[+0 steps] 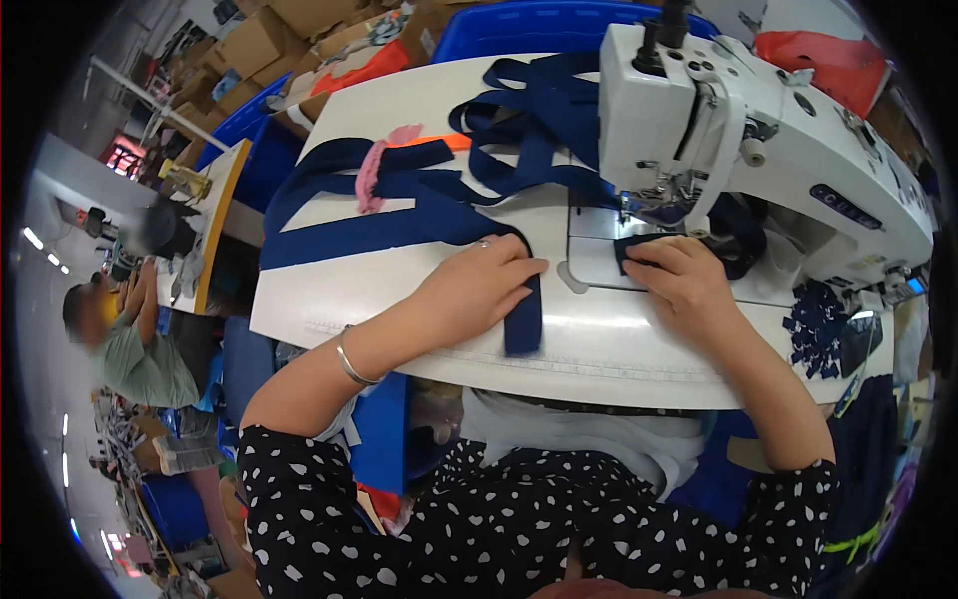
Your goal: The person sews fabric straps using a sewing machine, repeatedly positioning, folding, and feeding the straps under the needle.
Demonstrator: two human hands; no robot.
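Cardboard boxes [244,45] crowd the background beyond the white table [399,299], with a blue bin [499,30] behind its far edge. At the far left of my view, a person [145,349] in a green top sits at another table [222,225].

I have my left hand [474,290] on a navy strip [524,324] whose end points toward the near edge, just above the ruler marks [619,370]. Those fingers lie a little apart across the strip; I cannot tell whether they pinch it or only press.

My right hand [687,285] is at the sewing machine [654,110], its fingers narrow, holding a small navy patch [627,245] on the metal plate [591,255]. The patch sits below and just beside the needle area; my fingertips hide part of it.

Looped navy bands [539,120] are piled left of the machine head, and more navy strips spread left of my left hand. A pink strap [370,178] lies across them, near an orange ribbon [439,142]. Small dark scraps [816,329] are heaped on the table's right side, under the machine's arm end.
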